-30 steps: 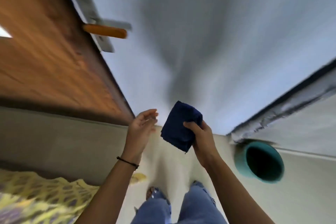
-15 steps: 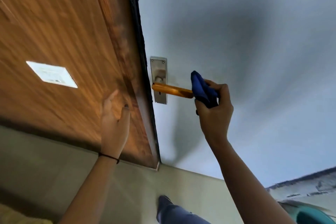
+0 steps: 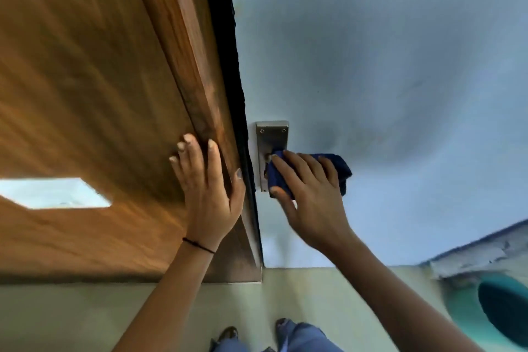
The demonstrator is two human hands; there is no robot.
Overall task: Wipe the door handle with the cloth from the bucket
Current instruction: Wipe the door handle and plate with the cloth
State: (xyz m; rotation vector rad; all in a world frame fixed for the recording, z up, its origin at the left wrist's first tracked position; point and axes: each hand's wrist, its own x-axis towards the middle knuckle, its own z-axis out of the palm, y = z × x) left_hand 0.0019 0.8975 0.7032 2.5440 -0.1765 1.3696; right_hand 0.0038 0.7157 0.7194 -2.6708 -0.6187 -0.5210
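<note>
Right hand wraps a blue cloth around the door handle, which is hidden beneath it, against the metal plate on the pale door. Left hand lies flat with fingers spread, grasping nothing, on the wooden panel beside the door's dark edge. A teal bucket sits on the floor at lower right, well apart.

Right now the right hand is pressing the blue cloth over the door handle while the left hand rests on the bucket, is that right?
Not quite. The head view shows the left hand resting flat on the wooden door, not the bucket. The right hand does press the blue cloth over the door handle.
</note>
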